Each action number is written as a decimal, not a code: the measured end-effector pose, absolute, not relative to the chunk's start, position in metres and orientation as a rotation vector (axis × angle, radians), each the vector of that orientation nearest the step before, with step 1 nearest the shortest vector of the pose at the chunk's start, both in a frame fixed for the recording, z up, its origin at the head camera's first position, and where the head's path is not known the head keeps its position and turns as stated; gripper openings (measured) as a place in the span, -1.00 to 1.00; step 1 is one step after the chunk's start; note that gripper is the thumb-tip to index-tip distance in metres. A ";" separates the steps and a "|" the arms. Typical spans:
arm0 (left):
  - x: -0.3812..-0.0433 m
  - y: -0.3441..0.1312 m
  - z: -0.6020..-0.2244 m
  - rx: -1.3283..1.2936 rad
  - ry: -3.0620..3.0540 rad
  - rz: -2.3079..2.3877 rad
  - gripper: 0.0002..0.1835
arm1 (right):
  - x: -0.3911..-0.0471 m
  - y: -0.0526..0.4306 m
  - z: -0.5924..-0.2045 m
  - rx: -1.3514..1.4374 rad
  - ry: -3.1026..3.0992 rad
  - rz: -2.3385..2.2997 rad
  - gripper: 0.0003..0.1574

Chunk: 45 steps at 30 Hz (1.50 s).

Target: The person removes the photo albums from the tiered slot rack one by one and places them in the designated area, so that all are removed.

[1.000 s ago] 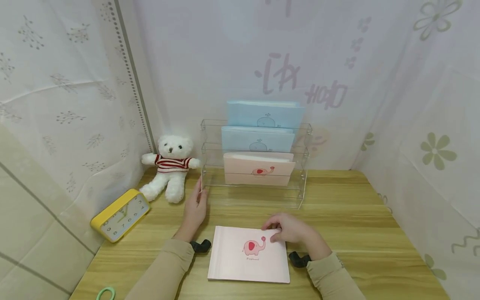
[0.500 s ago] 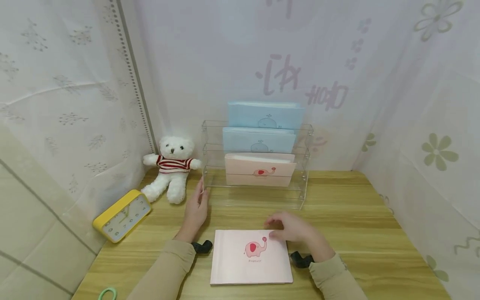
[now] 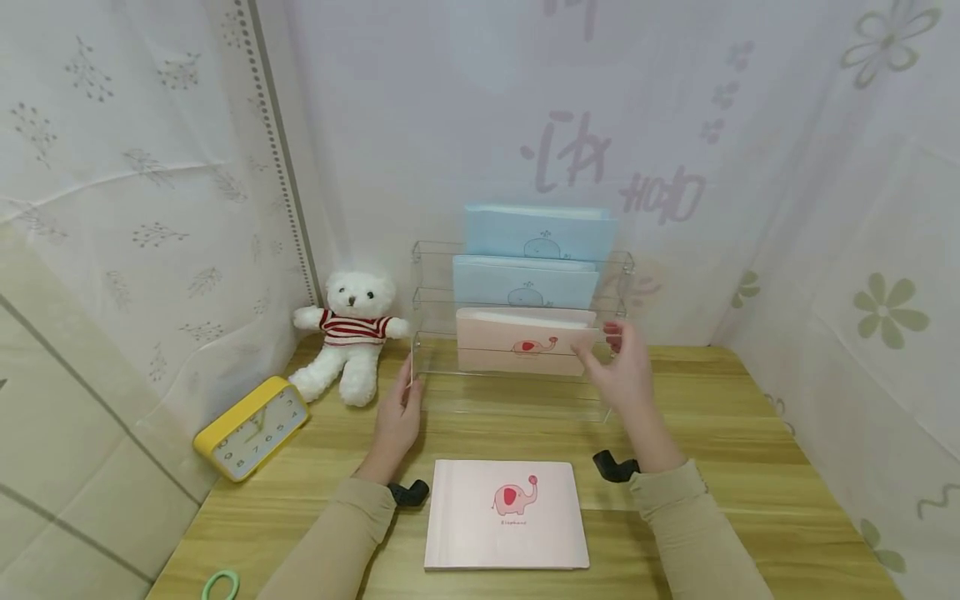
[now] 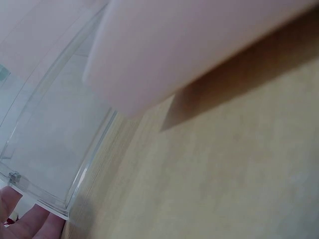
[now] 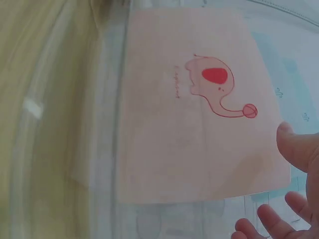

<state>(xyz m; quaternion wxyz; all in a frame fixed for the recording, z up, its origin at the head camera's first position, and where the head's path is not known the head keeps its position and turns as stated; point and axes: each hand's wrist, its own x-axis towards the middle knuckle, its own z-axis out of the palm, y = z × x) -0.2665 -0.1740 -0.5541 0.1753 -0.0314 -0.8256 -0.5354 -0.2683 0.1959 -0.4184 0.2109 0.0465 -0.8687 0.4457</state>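
My left hand [image 3: 397, 421] grips the left front corner of a clear acrylic tiered rack [image 3: 435, 357]; in the left wrist view its fingers [image 4: 35, 221] lie along the outside of the side panel. A pink elephant booklet [image 3: 491, 337] leans in the rack's front tier. My right hand [image 3: 626, 371] is at that booklet's right edge, thumb near its upper corner and the other fingers spread apart beyond the edge, as the right wrist view shows. Another pink elephant booklet [image 3: 510, 533] lies flat on the table, between the forearms.
Two blue whale booklets, the middle one [image 3: 480, 279] and the rear one [image 3: 498, 229], lean in the tiers behind. A white teddy bear [image 3: 356, 333] and a yellow alarm clock [image 3: 255, 429] stand at the left. A green ring-shaped handle [image 3: 221, 585] shows at the front left.
My right hand has left the booklet on the table and moved up to the right edge of the pink booklet in the rack. My left hand stays at the rack.
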 end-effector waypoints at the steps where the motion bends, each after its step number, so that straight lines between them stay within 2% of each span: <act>1: -0.267 -0.174 -0.554 -0.084 -2.343 -1.519 -0.36 | -0.273 0.197 -0.414 0.131 -2.427 1.275 -0.04; 3: -0.267 -0.175 -0.554 -0.072 -2.351 -1.527 -0.35 | -0.282 0.199 -0.408 0.156 -2.457 1.336 0.04; 6: -0.279 -0.181 -0.573 -0.094 -2.369 -1.470 -0.34 | -0.290 0.201 -0.403 0.213 -2.491 1.327 0.02; 10: -0.284 -0.182 -0.581 -0.129 -2.339 -1.392 -0.34 | -0.295 0.198 -0.399 0.327 -2.498 1.232 -0.20; 14: -0.270 -0.175 -0.560 -0.138 -2.284 -1.450 -0.35 | -0.299 0.193 -0.397 0.492 -2.540 1.059 -0.49; 17: -0.273 -0.176 -0.565 -0.126 -2.286 -1.435 -0.36 | -0.303 0.188 -0.396 0.603 -2.562 0.860 -0.61; 24: -0.290 -0.186 -0.593 -0.106 -2.336 -1.391 -0.35 | -0.308 0.175 -0.391 0.682 -2.569 0.587 -0.64; 30: -0.278 -0.180 -0.574 -0.095 -2.345 -1.458 -0.34 | -0.303 0.165 -0.392 0.619 -2.462 0.704 -0.73; 34: -0.271 -0.175 -0.566 -0.118 -2.336 -1.484 -0.33 | -0.294 0.161 -0.387 0.581 -2.321 0.771 -0.73; 41: -0.287 -0.183 -0.588 -0.090 -2.335 -1.367 -0.35 | -0.267 0.159 -0.354 0.660 -2.123 0.764 -0.79; 45: -0.285 -0.183 -0.585 -0.118 -2.308 -1.380 -0.36 | -0.251 0.160 -0.349 0.684 -2.199 0.763 -0.76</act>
